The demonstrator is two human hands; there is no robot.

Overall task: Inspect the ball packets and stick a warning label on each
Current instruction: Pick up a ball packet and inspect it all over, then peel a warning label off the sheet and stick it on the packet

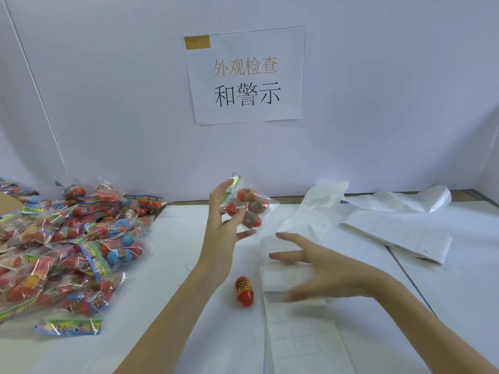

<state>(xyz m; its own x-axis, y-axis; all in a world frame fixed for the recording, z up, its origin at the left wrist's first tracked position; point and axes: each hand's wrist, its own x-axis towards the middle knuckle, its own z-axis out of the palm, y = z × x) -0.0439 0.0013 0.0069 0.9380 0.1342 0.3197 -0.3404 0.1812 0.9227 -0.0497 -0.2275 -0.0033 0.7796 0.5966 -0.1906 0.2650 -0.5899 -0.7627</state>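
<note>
Left hand (225,233) is up off the table, fingers curled round one ball packet (247,205), held in the air in front of the back wall. We can make out roughly five or six red balls inside it; the printed header strip points up and left, so its long axis is tilted rather than level. Right hand (314,268) is released, fingers spread and straight, holding nothing, hovering over the label strip (294,330) that runs from the near edge away toward the wall. The hand is blurred, so we can't tell whether a fingertip touches the strip. Key relation: labels lie directly under and just beyond our right hand, packet sits up and to the left of it, so the right hand is the nearer one for peeling a label, and the label then has to travel up-left to the packet. Strip's long axis runs near-to-far; the label grid is visible on its near part. Counts: one packet in hand, a pile of packets (67,244) at far left, too many and too overlapped to count, one loose red capsule (244,291) on the table between our forearms, plus two more loose paper sheets (397,233) at right. No label visible on the held packet yet, as far as we can see.
</note>
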